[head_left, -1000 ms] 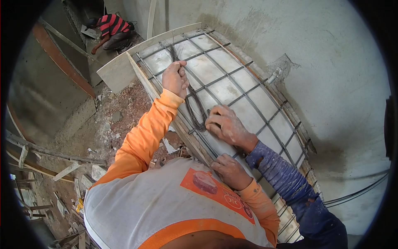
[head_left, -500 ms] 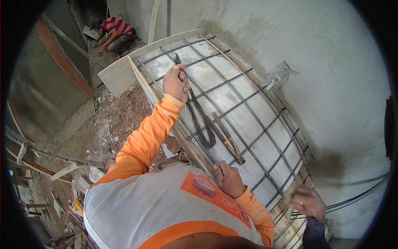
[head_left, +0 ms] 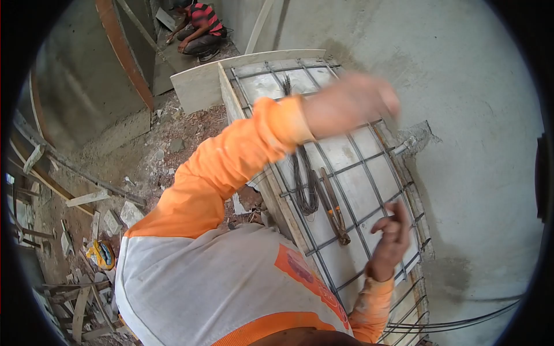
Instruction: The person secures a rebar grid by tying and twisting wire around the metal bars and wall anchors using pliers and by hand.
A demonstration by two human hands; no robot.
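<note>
My left hand (head_left: 352, 105), smeared by motion, is stretched across the upper part of the steel bar grid (head_left: 358, 163); its fingers are too blurred to read. Lower down, my right hand (head_left: 392, 239) is raised over the right side of the grid, fingers apart and half curled, with nothing in it. A looped bundle of dark thin wire (head_left: 304, 193) lies on the bars, its upper part passing behind my left arm. Just right of the loop rest long-handled pincers (head_left: 333, 210), jaws toward me. Pale sheets show beneath the bars.
A wooden board (head_left: 196, 86) closes the far end of the form. Beyond it a person in a striped shirt (head_left: 203, 29) crouches. Rubble and timber lie at left. A concrete wall (head_left: 473, 173) stands at right, with a pipe stub and black cables (head_left: 461, 324).
My left hand has let go of the wire bundle and swung right. My right hand has lifted off the form's edge. The co-worker's blue-sleeved arm has left the view. The view has shifted.
</note>
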